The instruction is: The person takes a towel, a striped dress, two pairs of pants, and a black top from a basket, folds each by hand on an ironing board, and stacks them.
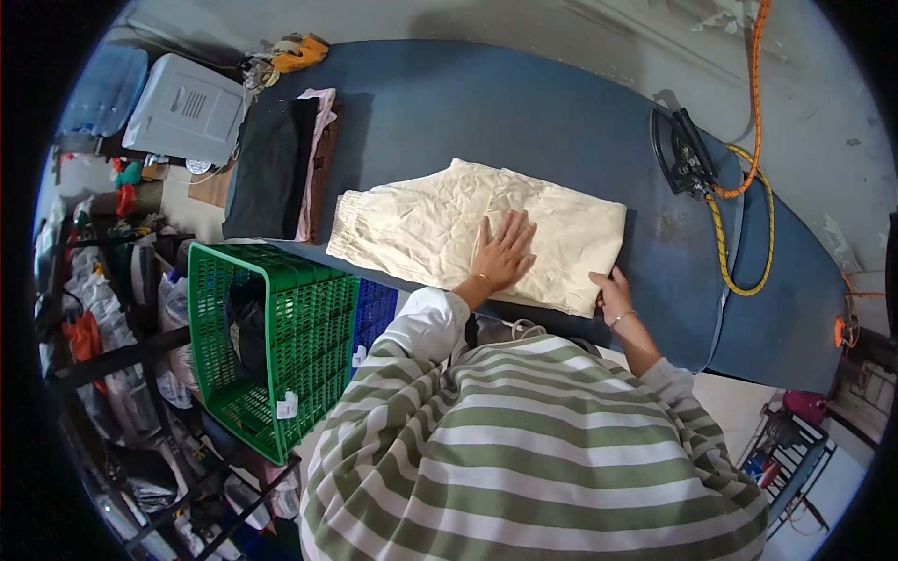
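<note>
Cream trousers (pixel 412 224) with a gathered elastic waistband at the left lie folded and slightly wrinkled on the blue-grey ironing board (pixel 412 112). My left hand (pixel 505 249) rests flat on the middle of them, fingers stretched out. At their lower right corner, my right hand (pixel 614 297) grips the edge between thumb and fingers. A black iron (pixel 683 154) stands farther right on the board, apart from both hands, with an orange cord (pixel 756 103) running up from it.
Folded dark clothes (pixel 267 168) are stacked at the board's left end. Below them stands a green plastic basket (pixel 271 355) with dark cloth inside, a blue basket (pixel 376 309) beside it. An orange tape dispenser (pixel 299 52) sits by the far left edge. Bagged items fill a rack (pixel 122 360).
</note>
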A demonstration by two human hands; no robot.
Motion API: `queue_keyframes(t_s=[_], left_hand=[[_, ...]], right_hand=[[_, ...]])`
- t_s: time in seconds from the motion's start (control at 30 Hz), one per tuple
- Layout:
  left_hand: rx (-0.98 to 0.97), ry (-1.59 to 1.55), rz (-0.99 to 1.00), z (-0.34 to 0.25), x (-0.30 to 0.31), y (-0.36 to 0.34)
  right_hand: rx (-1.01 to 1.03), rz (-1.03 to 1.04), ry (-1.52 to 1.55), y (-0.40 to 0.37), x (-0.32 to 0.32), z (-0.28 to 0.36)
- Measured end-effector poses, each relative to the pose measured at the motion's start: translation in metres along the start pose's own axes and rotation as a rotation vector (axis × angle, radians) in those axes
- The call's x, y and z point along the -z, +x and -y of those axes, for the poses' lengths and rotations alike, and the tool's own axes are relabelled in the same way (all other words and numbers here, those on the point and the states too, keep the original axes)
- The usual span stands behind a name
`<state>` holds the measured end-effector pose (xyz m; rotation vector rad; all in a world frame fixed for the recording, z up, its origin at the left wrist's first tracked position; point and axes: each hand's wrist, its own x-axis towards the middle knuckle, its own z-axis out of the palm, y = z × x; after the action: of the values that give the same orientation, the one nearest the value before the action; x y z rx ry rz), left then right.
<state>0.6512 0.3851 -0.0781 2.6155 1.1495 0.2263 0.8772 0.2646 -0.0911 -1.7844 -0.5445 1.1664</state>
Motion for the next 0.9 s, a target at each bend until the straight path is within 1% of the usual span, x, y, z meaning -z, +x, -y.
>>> queue_keyframes(t_s=[0.07,0.1,0.2,0.23,0.3,0.33,0.37,0.4,0.43,0.47,0.53,0.57,0.6,0.63,0.67,0.73,0.8,0.83,0.87,0.9], left_hand=[[0.01,-0.047,0.031,0.004,-0.004,-0.006],[0.048,-0.03,0.189,0.003,0.012,-0.003],[0.269,-1.278,0.306,0.029,0.042,0.004],[0.291,-1.308,0.343,0.035,0.095,0.003],[0.307,-1.55,0.255,0.062,0.153,-0.013],[0.31,-1.671,0.208,0.078,0.176,-0.022],[0.334,-1.681,0.185,0.097,0.2,-0.034],[0.357,-1.692,0.162,0.12,0.217,-0.046],[0.454,-1.687,0.163,0.15,0.22,-0.061],[0.551,-1.679,0.168,0.183,0.213,-0.076],[0.831,-1.511,0.116,0.26,0.161,-0.101],[0.834,-1.319,0.108,0.293,0.117,-0.118],[0.829,-1.125,0.096,0.316,0.091,-0.129],[0.806,-1.159,-0.035,0.298,0.098,-0.131],[0.794,-1.221,-0.105,0.291,0.105,-0.131],[0.612,-1.083,-0.175,0.304,0.098,-0.129],[0.588,-0.852,-0.361,0.315,0.103,-0.123],[0.58,-0.733,-0.455,0.317,0.105,-0.122],[0.791,-0.602,-0.4,0.3,0.133,-0.123],[0.795,-0.357,-0.5,0.287,0.133,-0.126]], right_hand=[[-0.284,0.278,0.193,-0.026,-0.003,0.082],[-0.219,0.221,0.253,-0.04,-0.021,0.113],[-0.124,0.285,0.309,-0.076,-0.074,0.185],[-0.071,0.315,0.284,-0.089,-0.099,0.206],[-0.035,0.414,0.289,-0.105,-0.155,0.224],[0.015,0.475,0.294,-0.11,-0.188,0.225],[0.059,0.514,0.289,-0.116,-0.223,0.226],[0.053,0.602,0.25,-0.114,-0.257,0.214],[-0.068,0.806,0.247,-0.117,-0.281,0.215],[-0.013,0.913,0.334,-0.124,-0.309,0.206],[0.046,1.043,0.165,-0.123,-0.347,0.17],[0.108,1.078,0.083,-0.123,-0.354,0.153],[0.178,1.113,-0.001,-0.121,-0.356,0.139],[0.251,1.144,-0.088,-0.116,-0.356,0.134],[0.247,1.094,-0.135,-0.11,-0.353,0.134],[0.243,0.99,-0.226,-0.091,-0.341,0.137],[0.397,0.846,-0.421,-0.054,-0.328,0.15],[0.578,0.747,-0.586,-0.029,-0.323,0.152],[0.761,0.642,-0.746,-0.001,-0.319,0.151],[0.89,0.531,-0.881,0.023,-0.318,0.151]])
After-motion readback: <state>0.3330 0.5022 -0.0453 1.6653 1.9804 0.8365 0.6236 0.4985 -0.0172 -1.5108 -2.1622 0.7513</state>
